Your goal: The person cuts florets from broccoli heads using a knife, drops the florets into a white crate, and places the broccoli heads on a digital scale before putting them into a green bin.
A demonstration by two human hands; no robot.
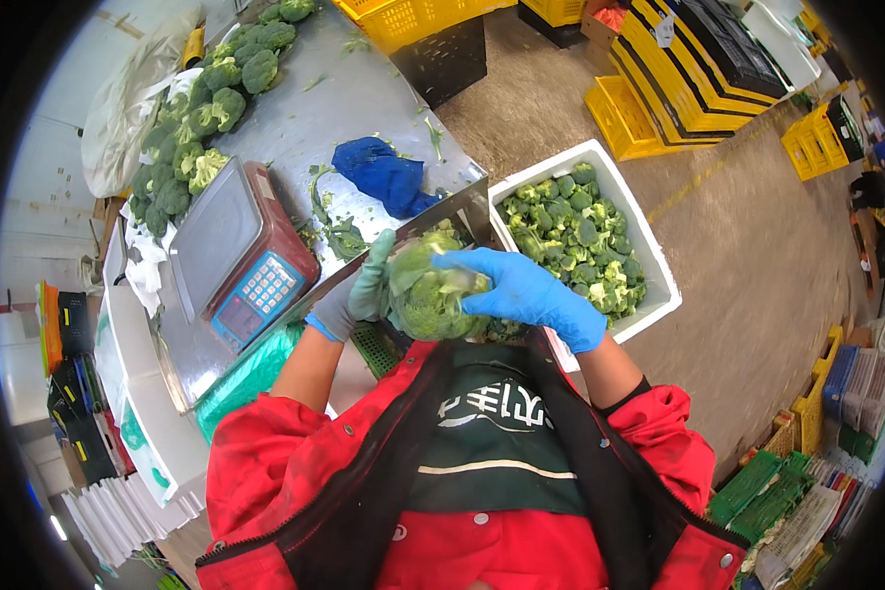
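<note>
A broccoli head (431,291) is held in front of my chest. My left hand (369,284), in a green-and-grey glove, cups it from the left. My right hand (527,291), in a blue glove, lies against its right side with the fingers over the stem area; whether it holds a tool is hidden. Just right of it, a white foam box (653,243) holds many broccoli florets (579,228). On the metal table (324,96) lie a crumpled blue cloth (383,173) and leaf scraps (343,236). A red digital scale (265,251) stands at the left.
Whole broccoli heads (184,140) are piled along the table's far left. Yellow crates (428,22) stand beyond the table, with stacked yellow and black crates (678,81) at the upper right. Green crates (763,494) lie at the lower right. Green plastic film (247,376) hangs by the table's near edge.
</note>
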